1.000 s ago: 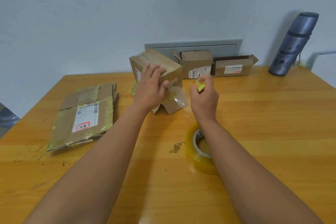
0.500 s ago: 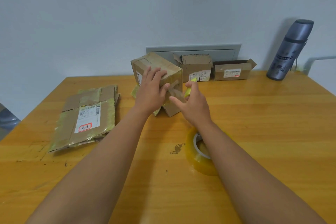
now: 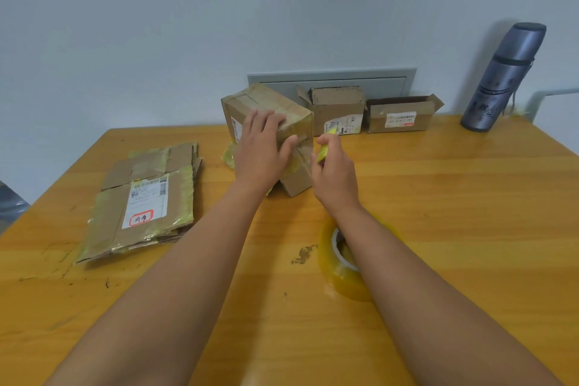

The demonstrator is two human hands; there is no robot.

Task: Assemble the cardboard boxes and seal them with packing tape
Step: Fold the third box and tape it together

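With your left hand pressed flat on the tilted brown cardboard box near the tabletop's far edge, slice the clear tape strip cleanly using the small yellow cutter clenched in your right hand.

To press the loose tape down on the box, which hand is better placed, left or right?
Probably the left hand: it rests flat on the box, thumb beside the loose tape. The right hand grips a yellow cutter.
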